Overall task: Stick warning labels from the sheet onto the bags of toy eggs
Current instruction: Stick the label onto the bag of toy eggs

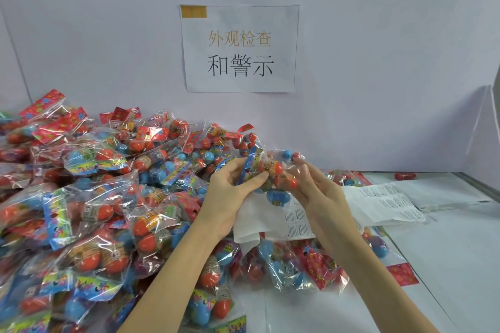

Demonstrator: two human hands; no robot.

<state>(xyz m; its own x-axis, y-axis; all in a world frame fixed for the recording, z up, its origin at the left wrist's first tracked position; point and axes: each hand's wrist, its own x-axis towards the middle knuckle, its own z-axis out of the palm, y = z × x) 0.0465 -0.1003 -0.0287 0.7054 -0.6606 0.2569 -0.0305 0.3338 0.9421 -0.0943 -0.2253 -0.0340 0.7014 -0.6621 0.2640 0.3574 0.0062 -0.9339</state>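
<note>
A pale wall (378, 62) closes off the far edge of your white table (446, 265), and a paper sign (240, 48) with printed characters is stuck on it straight ahead of you. From the left edge inward, a deep pile of bagged toy eggs (89, 211) covers the table right up to the wall and down to the near edge. Your left hand (230, 192) is raised above the pile's right fringe, thumb and fingers pinching the blue header side of one bag of toy eggs (273, 176). Your right hand (322, 197) meets that bag from the other side, fingers spread loosely against its clear film; whether they actually clamp it is hard to tell. Directly under both hands lies the label sheet (297, 222), part curled, with a second sheet (389, 203) just to its right. A few more bags (311, 259) lie beneath your right forearm. Beyond them the tabletop runs bare to the right, apart from one loose red egg (405, 176) by the wall.
</note>
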